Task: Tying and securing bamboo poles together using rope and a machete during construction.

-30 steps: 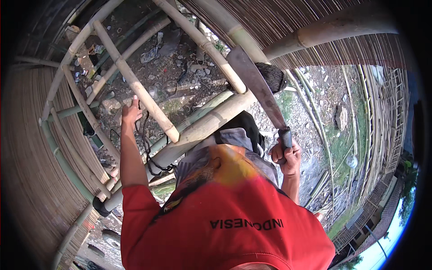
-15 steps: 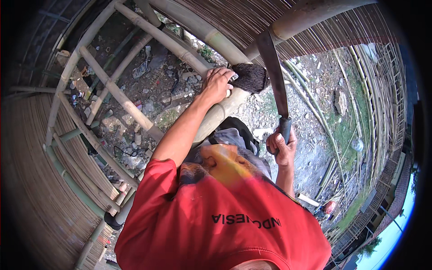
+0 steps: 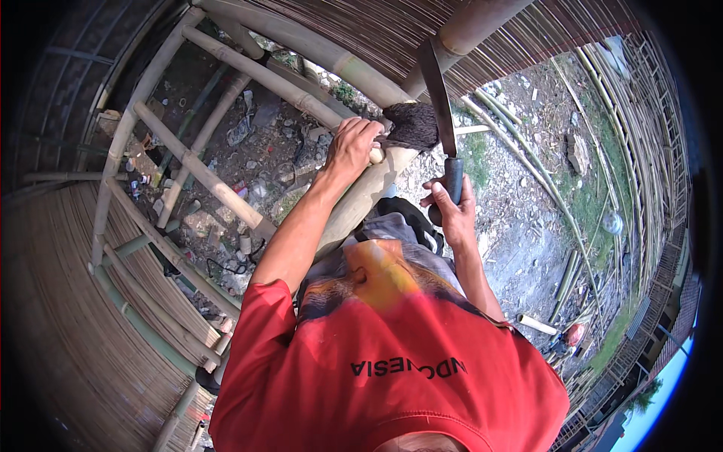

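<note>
My right hand point(image 3: 453, 209) is closed round the dark handle of a machete point(image 3: 440, 102). Its long blade points away from me, beside the right side of a black fibre lashing point(image 3: 411, 126). The lashing wraps a joint where thick bamboo poles meet. Against its left side, my left hand point(image 3: 351, 148) has its fingers curled over the end of a bamboo pole point(image 3: 290, 83) that comes in from the far left. A pale round peg end point(image 3: 376, 156) shows under those fingers. Below the joint, a thick bamboo beam point(image 3: 360, 197) runs toward my body.
A bamboo frame point(image 3: 199, 158) of crossing poles stands at left, over stony, littered ground. Slatted bamboo panels point(image 3: 83, 324) lie at lower left, and another slatted screen point(image 3: 331, 26) is at the far side. Long bamboo strips point(image 3: 535, 166) lie on the ground at right.
My right hand and the machete have moved left and away from me, bringing the handle closer to the lashing. My left hand stays at the joint. The whole view has shifted slightly.
</note>
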The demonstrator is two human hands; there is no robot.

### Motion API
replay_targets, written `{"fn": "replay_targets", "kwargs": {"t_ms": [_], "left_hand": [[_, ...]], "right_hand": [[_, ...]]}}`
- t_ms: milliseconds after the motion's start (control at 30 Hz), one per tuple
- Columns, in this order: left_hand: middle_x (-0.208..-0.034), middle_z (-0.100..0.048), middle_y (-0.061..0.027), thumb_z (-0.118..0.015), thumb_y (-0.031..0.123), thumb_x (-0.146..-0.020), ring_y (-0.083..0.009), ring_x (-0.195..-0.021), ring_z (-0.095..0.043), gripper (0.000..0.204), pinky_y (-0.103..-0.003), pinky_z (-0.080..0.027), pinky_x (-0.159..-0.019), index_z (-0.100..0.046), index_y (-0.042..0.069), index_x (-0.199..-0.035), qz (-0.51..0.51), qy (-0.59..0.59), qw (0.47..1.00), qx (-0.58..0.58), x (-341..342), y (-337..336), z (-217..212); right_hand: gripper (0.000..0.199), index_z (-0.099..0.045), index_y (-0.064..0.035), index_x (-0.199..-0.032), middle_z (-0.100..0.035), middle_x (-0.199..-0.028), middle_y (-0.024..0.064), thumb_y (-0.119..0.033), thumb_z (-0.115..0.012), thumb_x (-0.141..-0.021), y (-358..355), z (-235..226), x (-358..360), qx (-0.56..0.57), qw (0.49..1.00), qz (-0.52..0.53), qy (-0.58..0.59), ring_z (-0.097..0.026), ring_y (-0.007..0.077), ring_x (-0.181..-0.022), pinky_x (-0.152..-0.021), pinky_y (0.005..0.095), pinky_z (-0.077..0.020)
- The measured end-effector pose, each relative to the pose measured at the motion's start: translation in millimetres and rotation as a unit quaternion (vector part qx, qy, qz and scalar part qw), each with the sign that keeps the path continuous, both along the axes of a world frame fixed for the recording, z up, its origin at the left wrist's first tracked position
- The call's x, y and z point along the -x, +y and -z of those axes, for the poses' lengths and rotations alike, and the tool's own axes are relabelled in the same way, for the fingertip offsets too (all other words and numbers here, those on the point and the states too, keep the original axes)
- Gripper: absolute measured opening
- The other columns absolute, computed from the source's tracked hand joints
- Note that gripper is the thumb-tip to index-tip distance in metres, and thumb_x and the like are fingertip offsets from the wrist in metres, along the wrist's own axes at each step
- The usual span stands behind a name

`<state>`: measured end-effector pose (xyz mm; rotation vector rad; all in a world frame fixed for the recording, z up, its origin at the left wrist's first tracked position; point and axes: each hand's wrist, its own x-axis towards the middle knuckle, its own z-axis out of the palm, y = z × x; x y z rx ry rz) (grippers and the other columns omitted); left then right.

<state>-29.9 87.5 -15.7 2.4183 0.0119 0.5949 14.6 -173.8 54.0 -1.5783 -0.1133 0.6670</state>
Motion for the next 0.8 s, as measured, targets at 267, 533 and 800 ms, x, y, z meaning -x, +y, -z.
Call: {"fn": "replay_targets", "kwargs": {"t_ms": [267, 533, 800], "left_hand": [[-0.083, -0.057, -0.0061, -0.072, 0.0, -0.076, -0.0281, -0.084, -0.058, 0.016, -0.042, -0.047, -0.078, -0.076, 0.007, -0.09, -0.078, -0.065, 0.991, -0.09, 14, -20, -11], [-0.101, -0.071, -0.0082, -0.071, -0.004, -0.08, -0.0278, -0.093, -0.066, 0.019, -0.041, -0.052, -0.083, -0.073, 0.006, -0.096, -0.091, -0.089, 0.99, -0.063, 33, -38, 1], [-0.102, -0.071, -0.0176, -0.078, 0.017, -0.088, -0.0399, -0.097, -0.066, 0.019, -0.047, -0.051, -0.084, -0.068, 0.002, -0.093, -0.142, 0.141, 0.955, 0.219, 42, -53, -21]], "right_hand": [[0.035, -0.053, -0.0023, -0.119, -0.074, -0.12, 0.0113, -0.005, -0.075, -0.092, 58, 29, -27, -0.015, 0.992, 0.001, -0.127, -0.074, 0.0181, -0.087, -0.071, 0.0326, -0.059], [0.038, -0.056, -0.0042, -0.117, -0.077, -0.104, 0.0139, -0.009, -0.08, -0.087, 71, 42, -43, 0.121, 0.966, -0.141, -0.179, -0.076, 0.0268, -0.09, -0.079, 0.0362, -0.0573], [0.034, -0.058, -0.0044, -0.112, -0.075, -0.092, 0.0112, -0.011, -0.081, -0.088, 64, 58, -43, 0.122, 0.949, -0.167, -0.238, -0.072, 0.0205, -0.082, -0.077, 0.035, -0.056]]}}
